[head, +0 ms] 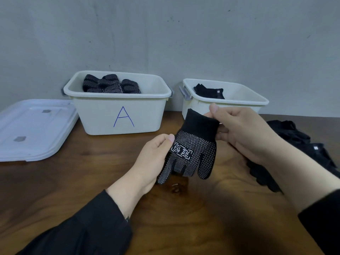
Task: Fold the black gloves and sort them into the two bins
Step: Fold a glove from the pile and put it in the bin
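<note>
A black glove (191,148) with white grip dots hangs above the wooden table, cuff up and fingers down. My right hand (244,133) pinches its cuff at the top right. My left hand (154,159) pinches its left edge near the printed white label. The cream bin marked A (119,115) stands at the back centre and holds several folded dotted gloves (110,85). A second cream bin (239,103) stands at the back right with plain black gloves (207,92) inside.
A pile of loose black gloves (298,144) lies on the table at the right, partly under my right forearm. A white bin lid (35,127) lies flat at the left. A grey wall closes off the back of the table (73,181).
</note>
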`<state>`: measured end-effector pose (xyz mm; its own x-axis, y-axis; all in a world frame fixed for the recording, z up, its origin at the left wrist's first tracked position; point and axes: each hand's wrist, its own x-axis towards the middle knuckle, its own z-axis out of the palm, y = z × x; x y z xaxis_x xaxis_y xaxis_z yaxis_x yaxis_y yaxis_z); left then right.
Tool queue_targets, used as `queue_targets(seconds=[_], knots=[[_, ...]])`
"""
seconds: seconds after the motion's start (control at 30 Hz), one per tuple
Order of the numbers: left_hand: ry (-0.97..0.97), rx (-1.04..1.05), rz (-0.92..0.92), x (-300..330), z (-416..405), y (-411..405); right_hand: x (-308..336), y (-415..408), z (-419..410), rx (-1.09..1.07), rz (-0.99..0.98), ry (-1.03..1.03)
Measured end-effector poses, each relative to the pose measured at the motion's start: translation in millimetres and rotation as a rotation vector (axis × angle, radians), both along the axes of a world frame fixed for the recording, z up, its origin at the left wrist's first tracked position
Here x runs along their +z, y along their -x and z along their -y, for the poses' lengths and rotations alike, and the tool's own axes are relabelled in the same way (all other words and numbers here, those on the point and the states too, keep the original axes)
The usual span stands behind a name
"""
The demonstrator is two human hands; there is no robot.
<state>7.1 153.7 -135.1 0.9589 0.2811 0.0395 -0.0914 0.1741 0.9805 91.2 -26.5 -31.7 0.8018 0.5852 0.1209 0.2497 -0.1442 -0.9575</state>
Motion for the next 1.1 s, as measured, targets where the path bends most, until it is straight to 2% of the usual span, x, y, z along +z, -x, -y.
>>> queue_targets(seconds=[0.1, 0.17, 0.33, 0.43, 0.53, 0.67, 0.73, 0.8, 0.93, 1.03, 1.1], knots=[[0.047, -0.002, -0.006, 1, -2, 0, -1, 2, 1, 0.073, 0.122, 0.212], [0.044, -0.001, -0.016, 2, -2, 0, -5, 1, -1, 0.029, 0.213, 0.327], [0.070, -0.014, 0.004, 4, -4, 2, -1, -3, -5, -0.079, 0.160, 0.232], [0.035, -0.055, 0.069, 4, -8, 4, 13, -12, -15, -0.128, 0.226, 0.231], [-0.116, 0.023, 0.075, 2, -13, 2, 31, -26, -25, -0.237, 0.390, 0.196], [-0.358, 0.336, 0.053, -1, -21, -3, 39, -32, -19, -0.342, 0.644, 0.117], [-0.441, 0.480, 0.074, 0, -25, -3, 21, -11, -11, -0.321, 0.742, 0.087], [-0.465, 0.531, 0.099, 0, -26, -2, -18, 6, 2, -0.209, 0.777, 0.174], [-0.633, 0.443, 0.113, 1, -18, 0, -101, 30, 37, 0.159, 0.769, 0.604], [-0.766, 0.359, 0.126, 0, -14, 1, -110, 39, 41, 0.102, 0.712, 0.557], [-0.889, 0.220, 0.115, -2, -10, 4, -110, 40, 38, 0.048, 0.701, 0.515]])
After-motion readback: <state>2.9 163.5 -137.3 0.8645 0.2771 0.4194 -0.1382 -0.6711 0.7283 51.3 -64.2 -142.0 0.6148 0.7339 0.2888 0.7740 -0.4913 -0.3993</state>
